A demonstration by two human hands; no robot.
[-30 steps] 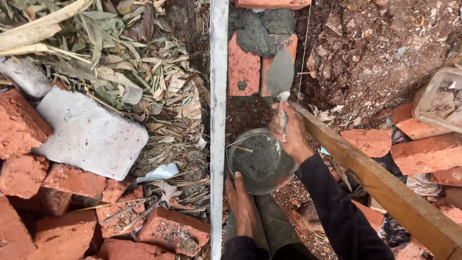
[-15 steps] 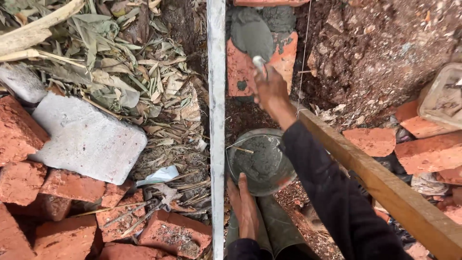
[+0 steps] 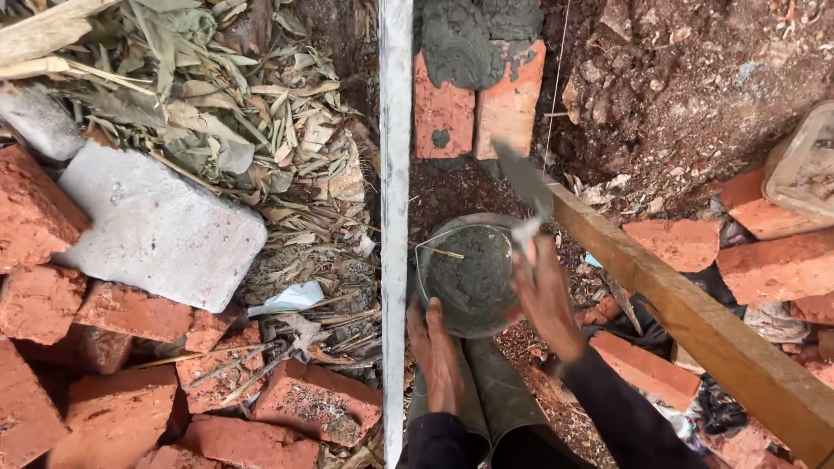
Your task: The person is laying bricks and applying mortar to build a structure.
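Right hand [image 3: 546, 300] has drawn the trowel [image 3: 524, 181] back from the mortared bricks [image 3: 476, 104]; fingers clamp its handle, blade slanting up-left beyond the mortar pan [image 3: 469, 276]. Left hand [image 3: 437, 356], flat, touches the pan's near rim

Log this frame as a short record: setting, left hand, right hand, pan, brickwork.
setting: outdoor dirt pit with loose bricks and dry leaves
left hand: rests flat beside the pan's near rim
right hand: grips a trowel, blade pointing toward the brickwork
pan: round metal, holds grey mortar
brickwork: two bricks side by side, mortar spread on top
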